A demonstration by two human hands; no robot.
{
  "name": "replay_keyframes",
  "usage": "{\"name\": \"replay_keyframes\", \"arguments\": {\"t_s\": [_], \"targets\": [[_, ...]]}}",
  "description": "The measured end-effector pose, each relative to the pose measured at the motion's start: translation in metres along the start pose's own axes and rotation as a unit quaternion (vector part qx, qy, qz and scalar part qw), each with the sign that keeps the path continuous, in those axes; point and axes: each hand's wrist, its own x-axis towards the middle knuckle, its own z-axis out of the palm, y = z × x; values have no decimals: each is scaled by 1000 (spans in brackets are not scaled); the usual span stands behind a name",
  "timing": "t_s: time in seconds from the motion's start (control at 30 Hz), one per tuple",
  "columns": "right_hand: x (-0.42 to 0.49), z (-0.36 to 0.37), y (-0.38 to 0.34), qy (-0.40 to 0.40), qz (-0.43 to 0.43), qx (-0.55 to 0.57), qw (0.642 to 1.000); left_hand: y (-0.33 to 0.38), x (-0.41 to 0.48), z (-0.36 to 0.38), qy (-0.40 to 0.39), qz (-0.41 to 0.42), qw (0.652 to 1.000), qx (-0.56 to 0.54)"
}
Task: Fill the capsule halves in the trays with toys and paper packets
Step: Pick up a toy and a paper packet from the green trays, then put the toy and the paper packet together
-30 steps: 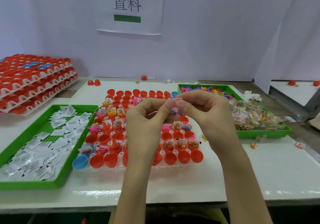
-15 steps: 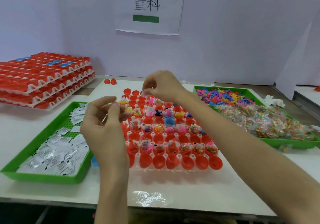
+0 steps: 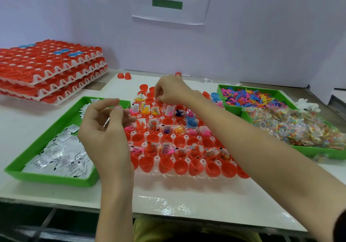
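Here, the right hand (image 3: 172,91) pinches down over the capsule tray's (image 3: 156,159) far rows, contents hidden. The left hand (image 3: 106,135) grasps one white slip (image 3: 106,123) beside the packet tray (image 3: 56,179). Three stacked trays (image 3: 56,73) sit on the desk (image 3: 187,195).

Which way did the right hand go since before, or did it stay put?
Yes. The right hand went from over the middle of the tray, beside the left hand, away to its far rows.

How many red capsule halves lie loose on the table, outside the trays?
3. Two capsule halves sit side by side far back, left of the right hand; a third peeks out just beyond that hand. The arms may hide more.
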Motion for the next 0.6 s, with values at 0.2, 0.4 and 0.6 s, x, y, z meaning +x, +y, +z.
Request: {"name": "replay_keyframes", "arguments": {"t_s": [0.2,0.4,0.6], "targets": [[-2,-1,4,-23,36,86,995,1,1,-3,-7,-1,1000,16],[-11,-17,16,-33,50,179,982,-3,6,-9,-33,13,998,51],[-34,-58,92,49,137,160,976,-2,46,-41,-181,45,932,310]]}}
